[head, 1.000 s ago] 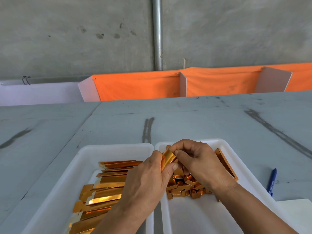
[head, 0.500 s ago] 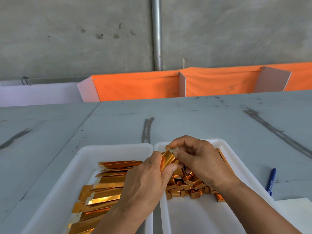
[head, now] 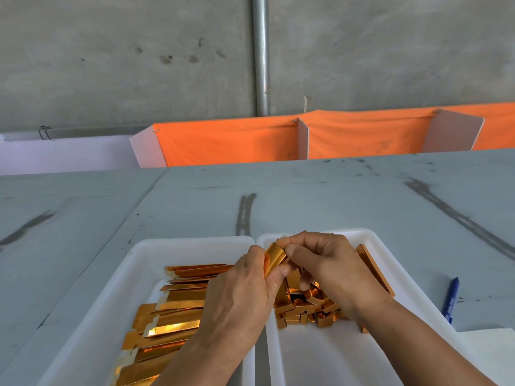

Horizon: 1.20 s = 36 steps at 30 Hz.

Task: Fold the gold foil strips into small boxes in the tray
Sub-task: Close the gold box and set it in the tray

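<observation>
A person's left hand (head: 239, 296) and right hand (head: 331, 263) still pinch a gold foil strip (head: 276, 257), barely shifted, above the right tray's (head: 370, 238) far-left corner. Inside it lie heaped folded boxes (head: 306, 307).

The flat foil strips (head: 178, 307) gleam gold with pale cream edges in the white plastic left tray (head: 125, 288); the small folded foil boxes (head: 306, 305) glow darker orange-gold in the white plastic right tray (head: 320, 358). The bent foil strip (head: 276, 256) is bright gold. The grey surface (head: 334, 196) carries dark streaks. The slim pen (head: 450, 299) is blue, the cloth screen (head: 228, 143) orange.
</observation>
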Each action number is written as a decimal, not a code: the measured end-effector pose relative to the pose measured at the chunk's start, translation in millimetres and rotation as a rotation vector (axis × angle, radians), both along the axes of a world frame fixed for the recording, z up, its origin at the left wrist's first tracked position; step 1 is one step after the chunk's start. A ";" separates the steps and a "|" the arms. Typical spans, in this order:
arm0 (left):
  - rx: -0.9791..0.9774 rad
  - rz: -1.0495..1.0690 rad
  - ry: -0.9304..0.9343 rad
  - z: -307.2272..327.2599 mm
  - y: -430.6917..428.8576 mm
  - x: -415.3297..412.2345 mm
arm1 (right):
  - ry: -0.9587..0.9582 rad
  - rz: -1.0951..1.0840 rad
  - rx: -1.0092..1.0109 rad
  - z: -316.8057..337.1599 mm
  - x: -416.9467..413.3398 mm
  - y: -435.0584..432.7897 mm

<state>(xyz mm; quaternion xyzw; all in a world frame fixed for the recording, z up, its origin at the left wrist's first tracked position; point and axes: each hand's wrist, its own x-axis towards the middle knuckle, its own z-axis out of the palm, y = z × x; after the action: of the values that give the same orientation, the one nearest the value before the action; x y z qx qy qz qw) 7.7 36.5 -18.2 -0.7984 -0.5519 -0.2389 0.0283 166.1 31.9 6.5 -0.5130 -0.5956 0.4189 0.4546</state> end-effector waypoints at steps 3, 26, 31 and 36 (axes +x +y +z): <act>0.016 0.019 -0.011 1.0 -0.4 1.2 | 0.101 0.013 -0.042 0.0 -3.1 -0.6; 0.049 -0.009 -0.088 0.8 -3.6 1.4 | 0.343 -0.178 -0.057 2.8 -0.8 2.6; 0.050 -0.038 -0.074 1.7 -5.1 3.3 | 0.551 -0.009 -0.239 0.1 -1.7 6.5; 0.069 -0.049 -0.073 0.7 -4.7 2.8 | 0.559 0.077 -0.217 -1.1 -2.3 6.6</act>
<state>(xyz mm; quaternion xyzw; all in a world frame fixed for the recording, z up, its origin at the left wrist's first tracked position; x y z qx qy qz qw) 10.5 31.8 -17.4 -0.8011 -0.5243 -0.2873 0.0298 163.8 38.5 5.4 -0.4004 -0.4182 0.6221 0.5271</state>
